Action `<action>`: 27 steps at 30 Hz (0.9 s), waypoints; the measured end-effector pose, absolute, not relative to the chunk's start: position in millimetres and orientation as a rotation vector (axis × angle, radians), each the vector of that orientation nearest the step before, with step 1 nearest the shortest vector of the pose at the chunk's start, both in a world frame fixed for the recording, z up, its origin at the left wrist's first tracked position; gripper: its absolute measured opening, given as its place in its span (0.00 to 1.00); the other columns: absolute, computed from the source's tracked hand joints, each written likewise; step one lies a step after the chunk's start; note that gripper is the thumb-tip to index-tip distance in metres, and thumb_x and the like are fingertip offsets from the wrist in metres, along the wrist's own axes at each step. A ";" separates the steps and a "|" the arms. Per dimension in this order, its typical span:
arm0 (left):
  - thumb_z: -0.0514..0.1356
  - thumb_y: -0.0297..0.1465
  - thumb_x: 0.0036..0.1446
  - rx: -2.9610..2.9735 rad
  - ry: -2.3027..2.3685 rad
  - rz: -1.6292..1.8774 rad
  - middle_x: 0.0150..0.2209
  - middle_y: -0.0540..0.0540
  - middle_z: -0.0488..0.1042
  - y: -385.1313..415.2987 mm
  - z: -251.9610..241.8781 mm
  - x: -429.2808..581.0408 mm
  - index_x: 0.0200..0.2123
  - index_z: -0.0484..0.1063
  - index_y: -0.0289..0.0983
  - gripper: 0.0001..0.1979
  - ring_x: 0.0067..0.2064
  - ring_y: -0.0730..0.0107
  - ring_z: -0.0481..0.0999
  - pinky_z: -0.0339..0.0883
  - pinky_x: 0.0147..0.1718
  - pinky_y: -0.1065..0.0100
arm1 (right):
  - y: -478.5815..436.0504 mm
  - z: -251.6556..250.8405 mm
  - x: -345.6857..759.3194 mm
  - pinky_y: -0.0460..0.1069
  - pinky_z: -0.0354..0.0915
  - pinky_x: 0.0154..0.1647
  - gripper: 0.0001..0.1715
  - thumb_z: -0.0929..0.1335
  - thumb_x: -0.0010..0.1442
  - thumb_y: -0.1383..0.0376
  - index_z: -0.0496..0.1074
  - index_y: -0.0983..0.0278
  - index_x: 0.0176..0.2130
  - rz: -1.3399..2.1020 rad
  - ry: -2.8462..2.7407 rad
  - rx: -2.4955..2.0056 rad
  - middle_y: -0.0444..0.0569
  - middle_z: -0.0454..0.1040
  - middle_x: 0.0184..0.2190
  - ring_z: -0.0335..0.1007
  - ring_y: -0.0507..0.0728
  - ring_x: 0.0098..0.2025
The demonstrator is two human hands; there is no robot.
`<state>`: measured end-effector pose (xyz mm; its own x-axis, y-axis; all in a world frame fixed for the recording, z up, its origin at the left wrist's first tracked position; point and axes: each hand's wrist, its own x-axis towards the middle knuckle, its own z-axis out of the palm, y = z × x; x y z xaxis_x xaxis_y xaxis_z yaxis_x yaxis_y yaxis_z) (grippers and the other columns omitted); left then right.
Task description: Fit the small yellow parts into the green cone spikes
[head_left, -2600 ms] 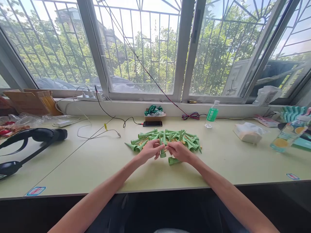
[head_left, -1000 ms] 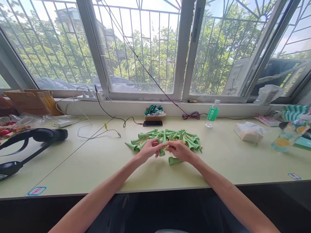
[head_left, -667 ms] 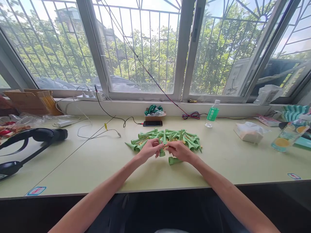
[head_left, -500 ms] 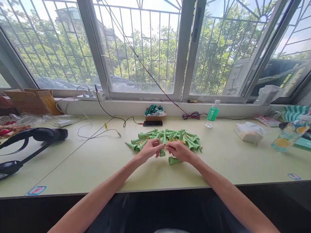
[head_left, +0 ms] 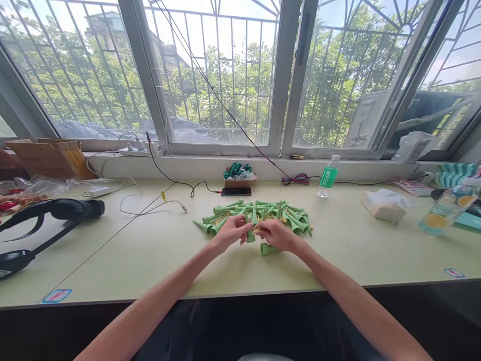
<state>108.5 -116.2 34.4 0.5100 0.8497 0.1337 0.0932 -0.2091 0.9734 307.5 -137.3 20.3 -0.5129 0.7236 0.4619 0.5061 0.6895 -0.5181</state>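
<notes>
Between the fingers of my left hand is a green plastic cone spike, its tip up and its wide collar low. My right hand is closed in a pinch right beside that spike; whatever its fingertips hold is too small or hidden to name. Under my right hand another green spike lies on its side, its open end facing left. Behind both hands spreads a pile of similar green spikes, some lying and some standing, with small yellow pieces scattered among them.
Behind the pile lie a black phone and a small box with green wrapping. A water bottle and a tissue pack stand to the right. On the left are a black headset and a white cable.
Very little differs. My right fingers have shifted slightly beside the spike in my left hand; the pile stays as it was.
</notes>
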 end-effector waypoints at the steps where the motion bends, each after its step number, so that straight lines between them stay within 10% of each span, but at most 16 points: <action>1: 0.62 0.42 0.55 1.649 0.814 0.857 0.21 0.49 0.70 -116.2 34.2 108.5 0.31 0.69 0.33 0.16 0.18 0.77 0.66 0.60 0.17 0.73 | -137.0 19.9 307.6 0.44 0.57 0.30 0.12 0.63 0.65 0.65 0.71 0.65 0.31 0.414 -2.235 -0.935 0.43 0.70 0.23 0.61 0.49 0.25; 27: 0.61 0.43 0.56 1.683 0.822 0.865 0.19 0.51 0.68 -118.5 37.6 107.3 0.29 0.68 0.34 0.16 0.18 0.77 0.65 0.59 0.19 0.72 | -140.1 24.6 307.1 0.45 0.56 0.31 0.14 0.61 0.67 0.65 0.70 0.65 0.31 0.292 -2.243 -0.904 0.45 0.68 0.25 0.60 0.51 0.28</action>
